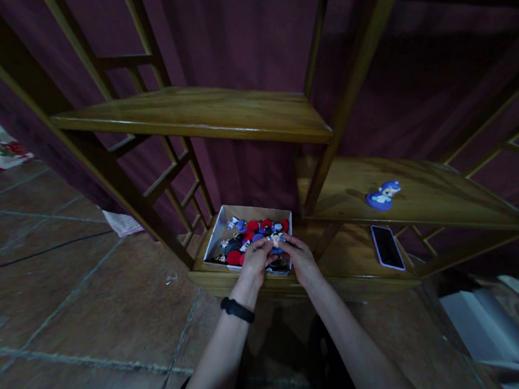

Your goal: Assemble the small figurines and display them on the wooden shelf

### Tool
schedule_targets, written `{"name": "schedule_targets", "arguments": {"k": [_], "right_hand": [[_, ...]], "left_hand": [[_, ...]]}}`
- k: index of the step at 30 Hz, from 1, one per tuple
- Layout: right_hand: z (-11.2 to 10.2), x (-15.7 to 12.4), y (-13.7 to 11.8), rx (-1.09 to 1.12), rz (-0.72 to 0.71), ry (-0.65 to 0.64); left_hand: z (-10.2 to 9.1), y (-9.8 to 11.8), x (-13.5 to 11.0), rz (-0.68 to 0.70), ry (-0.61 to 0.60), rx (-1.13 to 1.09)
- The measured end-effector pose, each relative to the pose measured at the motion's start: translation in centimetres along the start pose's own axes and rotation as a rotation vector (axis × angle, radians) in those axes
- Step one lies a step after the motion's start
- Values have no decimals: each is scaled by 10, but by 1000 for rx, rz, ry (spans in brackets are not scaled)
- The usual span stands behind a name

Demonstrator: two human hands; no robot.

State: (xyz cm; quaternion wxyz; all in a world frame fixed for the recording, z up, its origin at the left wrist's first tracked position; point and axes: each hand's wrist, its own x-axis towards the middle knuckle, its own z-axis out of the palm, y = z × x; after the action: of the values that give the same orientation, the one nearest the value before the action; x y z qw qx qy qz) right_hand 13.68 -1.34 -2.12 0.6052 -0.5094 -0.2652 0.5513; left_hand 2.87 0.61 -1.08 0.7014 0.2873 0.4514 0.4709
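Both hands meet over the near right part of a white cardboard box (pixel 212 233) on the low wooden shelf. Between the fingertips of my left hand (pixel 257 256) and my right hand (pixel 299 253) is a small figurine (pixel 276 241) with pale and blue parts, partly hidden by the fingers. Inside the box lie several small figurines with red, blue and dark round bases, such as a red base (pixel 234 258) by the near wall. A similar purple figurine (pixel 384 195) stands on the higher shelf to the right, away from both hands.
A phone in a purple case (pixel 387 247) lies on the low shelf at right. Above the box runs a wooden shelf board (pixel 195 116), and upright posts frame the unit. A purple curtain (pixel 238 42) hangs behind. A grey box (pixel 491 328) sits on the floor at lower right.
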Motion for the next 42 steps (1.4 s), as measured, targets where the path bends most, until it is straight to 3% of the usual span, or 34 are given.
{"name": "schedule_targets", "arguments": {"k": [16, 28, 34, 42], "right_hand": [[-3, 6, 9, 107, -39, 59], [0, 6, 10, 236, -3, 14], [-2, 7, 13, 213, -5, -5], [-5, 10, 11, 185, 18, -65]], "left_hand": [[-2, -3, 2, 9, -86, -8], [-1, -3, 3, 130, -90, 31], [-1, -12, 13, 308, -68, 258], [0, -14, 8, 598, 49, 960]]}}
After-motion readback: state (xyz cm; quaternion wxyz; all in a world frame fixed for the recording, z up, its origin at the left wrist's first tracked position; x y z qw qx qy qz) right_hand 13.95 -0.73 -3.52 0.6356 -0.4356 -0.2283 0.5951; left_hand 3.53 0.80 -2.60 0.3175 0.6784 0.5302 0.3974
